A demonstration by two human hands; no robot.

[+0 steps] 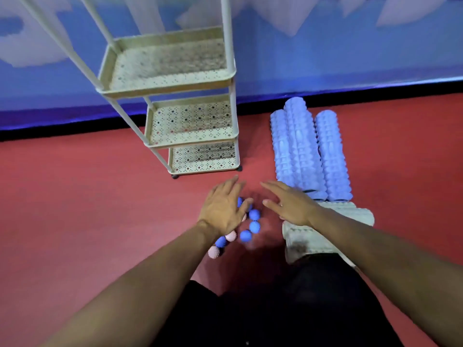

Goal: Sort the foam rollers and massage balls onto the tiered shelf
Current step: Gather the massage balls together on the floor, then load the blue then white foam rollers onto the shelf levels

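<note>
Blue balls, left hand spread above

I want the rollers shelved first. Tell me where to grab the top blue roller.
Take the top blue roller around its middle from above. It lies lengthwise atop two others, so its upper curve and sides are exposed, and a mid-length grip should probably keep it level.

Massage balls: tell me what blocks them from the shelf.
Nothing visible does. The balls lie on open red floor just in front of the shelf, whose trays look empty. Both hands hover over them, open.
</note>
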